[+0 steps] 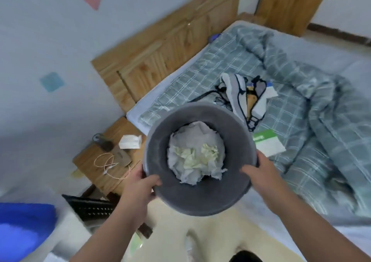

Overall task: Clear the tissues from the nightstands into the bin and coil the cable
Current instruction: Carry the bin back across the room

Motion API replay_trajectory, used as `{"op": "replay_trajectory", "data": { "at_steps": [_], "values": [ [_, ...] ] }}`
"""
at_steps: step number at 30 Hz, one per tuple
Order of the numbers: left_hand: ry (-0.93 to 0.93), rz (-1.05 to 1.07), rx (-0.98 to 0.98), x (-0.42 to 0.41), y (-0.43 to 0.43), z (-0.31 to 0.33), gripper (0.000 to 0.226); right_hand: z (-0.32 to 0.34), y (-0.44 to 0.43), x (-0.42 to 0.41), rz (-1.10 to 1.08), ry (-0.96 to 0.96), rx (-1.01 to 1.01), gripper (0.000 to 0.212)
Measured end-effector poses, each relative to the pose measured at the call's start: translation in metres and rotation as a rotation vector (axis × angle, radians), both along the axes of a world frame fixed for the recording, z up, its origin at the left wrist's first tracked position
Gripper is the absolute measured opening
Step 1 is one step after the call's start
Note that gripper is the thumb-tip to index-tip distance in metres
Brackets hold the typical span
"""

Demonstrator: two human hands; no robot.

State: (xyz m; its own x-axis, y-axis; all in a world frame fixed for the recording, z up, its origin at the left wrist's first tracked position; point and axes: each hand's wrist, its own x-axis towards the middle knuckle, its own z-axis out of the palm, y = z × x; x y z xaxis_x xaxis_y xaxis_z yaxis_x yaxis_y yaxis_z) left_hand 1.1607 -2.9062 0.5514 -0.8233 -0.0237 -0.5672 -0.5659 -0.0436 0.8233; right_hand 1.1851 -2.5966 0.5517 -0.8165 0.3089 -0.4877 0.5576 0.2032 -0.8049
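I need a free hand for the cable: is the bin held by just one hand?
No, the left hand and the right hand both grip the rim of the bin, one on each side.

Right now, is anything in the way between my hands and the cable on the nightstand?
Only the bin: left hand and right hand both grip its rim. The cable lies uncovered on the nightstand, just left of the left hand.
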Motion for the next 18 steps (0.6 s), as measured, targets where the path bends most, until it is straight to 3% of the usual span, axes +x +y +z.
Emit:
{"op": "replay_trajectory", "data": {
  "at_steps": [9, 18],
  "values": [
    [-0.014, -0.638, 0.041, 0.095, 0.264, 0.013, 0.043, 0.038, 0.202, 0.28, -0.505, 0.041, 0.027, 0.042],
    [-0.015, -1.211, 0.059, 0.354, 0.569, 0.005, 0.044, 0.042, 0.355, 0.633, -1.12, 0.001, 0.068, 0.038]
  ]
}}
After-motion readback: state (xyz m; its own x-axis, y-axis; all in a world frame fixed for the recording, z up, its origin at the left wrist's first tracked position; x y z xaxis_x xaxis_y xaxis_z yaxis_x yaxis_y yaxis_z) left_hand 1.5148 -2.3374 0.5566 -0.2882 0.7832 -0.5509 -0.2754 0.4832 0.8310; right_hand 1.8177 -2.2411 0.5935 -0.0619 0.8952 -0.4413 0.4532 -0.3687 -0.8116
